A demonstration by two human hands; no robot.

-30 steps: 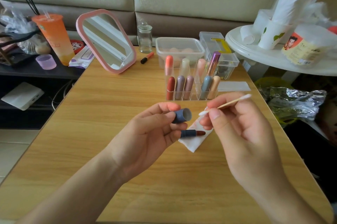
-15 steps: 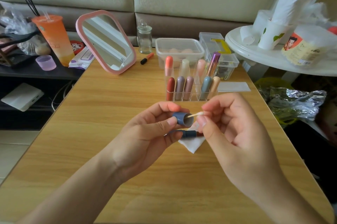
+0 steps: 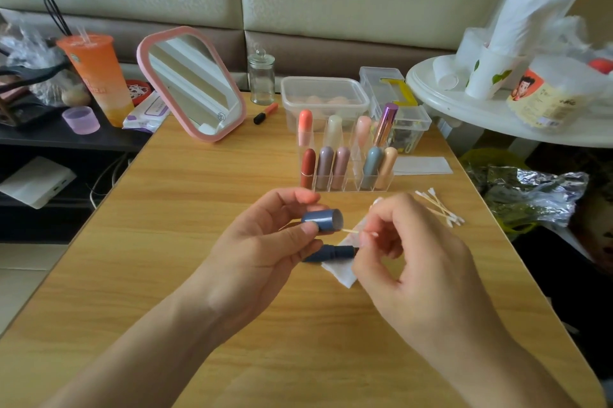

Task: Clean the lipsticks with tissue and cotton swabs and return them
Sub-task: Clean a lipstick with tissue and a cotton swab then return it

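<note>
Cap [image 3: 321, 220] of blue lipstick sits pinched in left hand [image 3: 265, 251] over table [image 3: 199, 208] centre, right hand [image 3: 408, 261] pinching cotton swab [image 3: 350, 231] into its 3 o'clock mouth; hard push may snap swab or knock it onto lipstick body [image 3: 331, 253] at 6 o'clock.

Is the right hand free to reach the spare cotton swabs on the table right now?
Probably yes: the spare cotton swabs lie on bare table just beside the right hand, nothing between. But it is pinching a swab.
</note>
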